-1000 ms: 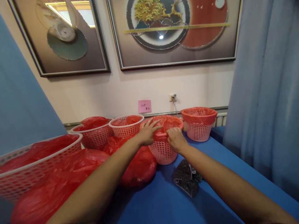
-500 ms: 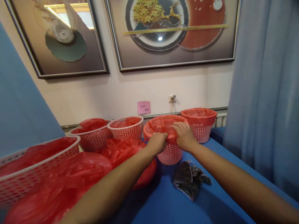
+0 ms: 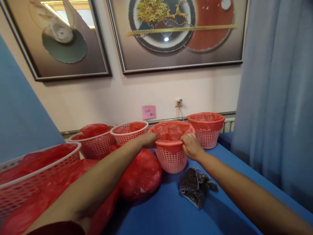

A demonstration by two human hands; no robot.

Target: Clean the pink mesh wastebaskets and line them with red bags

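A white plastic basket [image 3: 171, 160] with round and slotted holes stands on the blue surface, lined with a red plastic bag [image 3: 171, 129] folded over its rim. At the rim's left side my left hand [image 3: 149, 140] is closed on the bag's edge, its fingertips partly hidden. My right hand [image 3: 191, 146] grips the folded edge at the front right, fingers curled over it. Just in front of the basket lies a crumpled dark grey cloth [image 3: 197, 187]. Filled red plastic bags [image 3: 141, 174] rest to the left, partly behind my left forearm.
Another lined basket [image 3: 207, 138] stands at the back right. Several white baskets with red bags inside, such as this basket [image 3: 130, 128], line the left. Blue curtains [image 3: 274, 91] hang at the right. A pink note [image 3: 149, 112] and a socket [image 3: 178, 103] are on the wall.
My hands have moved apart along the rim, the left one to the left side. The bag's edge now lies flatter over the front of the basket.
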